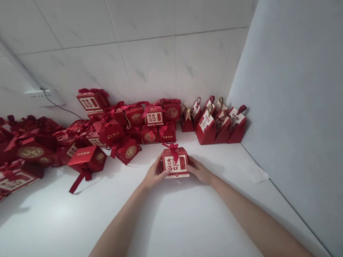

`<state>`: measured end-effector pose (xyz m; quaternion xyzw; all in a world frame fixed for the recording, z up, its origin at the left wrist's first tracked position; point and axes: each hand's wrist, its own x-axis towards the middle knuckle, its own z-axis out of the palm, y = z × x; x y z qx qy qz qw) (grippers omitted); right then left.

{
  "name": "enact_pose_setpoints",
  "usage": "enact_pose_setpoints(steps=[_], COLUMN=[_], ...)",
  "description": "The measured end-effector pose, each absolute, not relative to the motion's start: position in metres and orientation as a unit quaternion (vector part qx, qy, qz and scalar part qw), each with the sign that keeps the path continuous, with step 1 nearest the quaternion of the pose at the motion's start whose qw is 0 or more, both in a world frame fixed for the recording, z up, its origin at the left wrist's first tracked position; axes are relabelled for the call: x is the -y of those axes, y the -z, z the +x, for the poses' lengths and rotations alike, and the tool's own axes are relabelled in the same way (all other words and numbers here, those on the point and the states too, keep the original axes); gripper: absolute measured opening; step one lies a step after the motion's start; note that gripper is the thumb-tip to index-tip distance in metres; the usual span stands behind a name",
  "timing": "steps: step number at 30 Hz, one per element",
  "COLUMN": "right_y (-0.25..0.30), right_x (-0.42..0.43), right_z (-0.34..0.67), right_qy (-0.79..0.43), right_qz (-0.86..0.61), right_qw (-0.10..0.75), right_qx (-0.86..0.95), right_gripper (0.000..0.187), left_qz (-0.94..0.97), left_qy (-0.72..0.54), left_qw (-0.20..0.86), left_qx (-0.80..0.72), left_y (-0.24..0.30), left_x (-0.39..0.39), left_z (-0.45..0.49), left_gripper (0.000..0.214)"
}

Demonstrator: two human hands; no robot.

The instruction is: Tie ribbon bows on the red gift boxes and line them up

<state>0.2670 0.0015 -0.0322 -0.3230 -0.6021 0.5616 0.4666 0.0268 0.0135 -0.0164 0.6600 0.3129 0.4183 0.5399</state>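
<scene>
It looks like a makeshift packing corner in a home rather than a shop. A plain white counter (78,228) runs along a white tiled wall (148,24), with a socket (37,94) and its cable (62,107) at far left. Red gift boxes (122,125) (ribboned, many with gold emblems) are heaped along the far edge. Handled bags (216,123) stand at far right beside a bare grey panel (308,89).

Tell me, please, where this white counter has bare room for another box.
Bare white counter runs along the whole near edge, widest front left. A smaller patch lies between the right hand, gripping the small red white-labelled box, and the grey side wall. Crowded: the back, where red ribbon-tied cardboard boxes and red wedge-shaped paper bags line the tiled wall.
</scene>
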Motion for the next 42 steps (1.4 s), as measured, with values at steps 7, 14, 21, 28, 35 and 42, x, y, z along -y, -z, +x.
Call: enact_pose_setpoints(steps=[7,14,21,28,35,42], right_y=[0.036,0.031,0.035,0.041,0.048,0.045], right_x=[-0.001,-0.001,0.018,0.019,0.009,0.001], right_z=[0.266,0.257,0.235,0.235,0.243,0.254], right_qy=[-0.541,-0.582,-0.592,-0.606,-0.642,-0.693], right_qz=[-0.332,-0.336,-0.307,-0.299,-0.297,-0.322], right_qw=[0.482,0.509,0.553,0.521,0.51,0.517], right_qx=[0.604,0.538,0.5,0.522,0.489,0.386], right_gripper=[0.055,0.068,0.059,0.076,0.081,0.056], left_qz=[0.682,0.56,0.393,0.268,0.243,0.495], left_qy=[-0.4,-0.446,-0.447,-0.424,-0.408,-0.454], left_qw=[0.5,0.554,0.73,0.832,0.832,0.643], left_qx=[-0.353,-0.424,-0.336,-0.236,-0.286,-0.366], left_y=[0.024,0.023,0.011,0.021,0.03,0.021], left_x=[-0.015,-0.016,-0.023,-0.01,-0.022,-0.03], left_z=[0.024,0.029,0.062,0.066,0.064,0.044], left_gripper=[0.085,0.071,0.074,0.084,0.072,0.094])
